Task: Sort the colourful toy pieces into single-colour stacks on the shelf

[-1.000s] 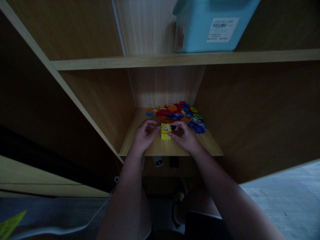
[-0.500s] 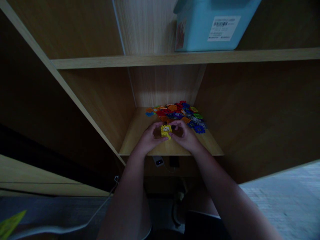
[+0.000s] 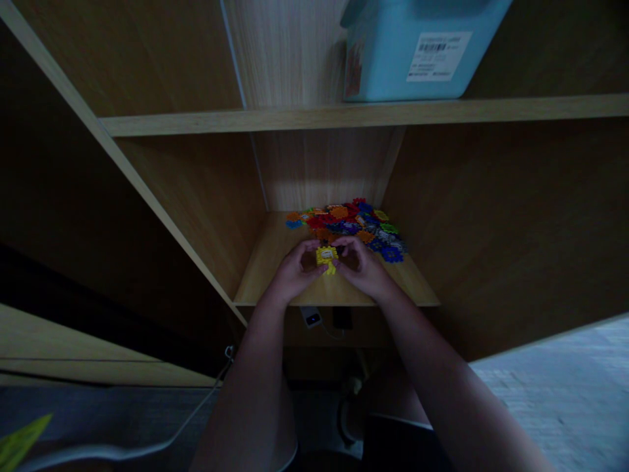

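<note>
A small yellow toy piece [image 3: 326, 257] with notched edges sits between my two hands above the low wooden shelf [image 3: 275, 262]. My left hand [image 3: 293, 271] pinches its left side with curled fingers. My right hand [image 3: 361, 267] grips its right side, fingers bent over it. Just behind the hands lies a heap of several colourful notched plastic pieces [image 3: 350, 225], red, orange, blue, green and yellow, spread towards the back right of the shelf.
A light blue plastic bin [image 3: 413, 49] with a white barcode label stands on the upper shelf board [image 3: 295, 118]. Wooden side walls close in the compartment. Below the shelf edge hang a small white adapter [image 3: 311, 318] and a cable [image 3: 196, 406].
My left hand closed in on the yellow piece from the left. Both hands now hold it more tightly and slightly higher than a second ago.
</note>
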The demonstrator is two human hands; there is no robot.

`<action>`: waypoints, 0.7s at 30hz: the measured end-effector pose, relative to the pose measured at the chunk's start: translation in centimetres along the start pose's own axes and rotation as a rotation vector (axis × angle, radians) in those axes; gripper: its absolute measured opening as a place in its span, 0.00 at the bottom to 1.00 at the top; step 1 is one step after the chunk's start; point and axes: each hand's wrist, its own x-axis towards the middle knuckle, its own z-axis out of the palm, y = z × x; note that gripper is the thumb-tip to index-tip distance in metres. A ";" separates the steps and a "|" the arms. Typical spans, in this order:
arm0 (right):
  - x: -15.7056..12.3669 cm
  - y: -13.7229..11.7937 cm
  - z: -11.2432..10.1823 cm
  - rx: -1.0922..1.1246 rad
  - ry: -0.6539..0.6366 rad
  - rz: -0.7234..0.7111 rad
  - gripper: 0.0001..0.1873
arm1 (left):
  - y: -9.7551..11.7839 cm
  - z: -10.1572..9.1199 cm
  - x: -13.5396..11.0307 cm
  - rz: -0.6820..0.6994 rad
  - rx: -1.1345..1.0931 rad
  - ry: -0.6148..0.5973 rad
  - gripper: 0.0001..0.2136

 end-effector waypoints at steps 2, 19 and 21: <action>0.0 0.0 0.0 -0.006 0.002 0.004 0.19 | 0.0 0.0 0.0 0.009 0.001 0.004 0.25; 0.0 0.0 0.0 0.012 -0.012 -0.006 0.19 | -0.1 0.0 0.1 -0.002 -0.057 -0.001 0.26; 0.0 0.0 0.0 0.013 -0.013 -0.004 0.19 | -0.3 0.1 0.1 -0.002 -0.051 0.003 0.26</action>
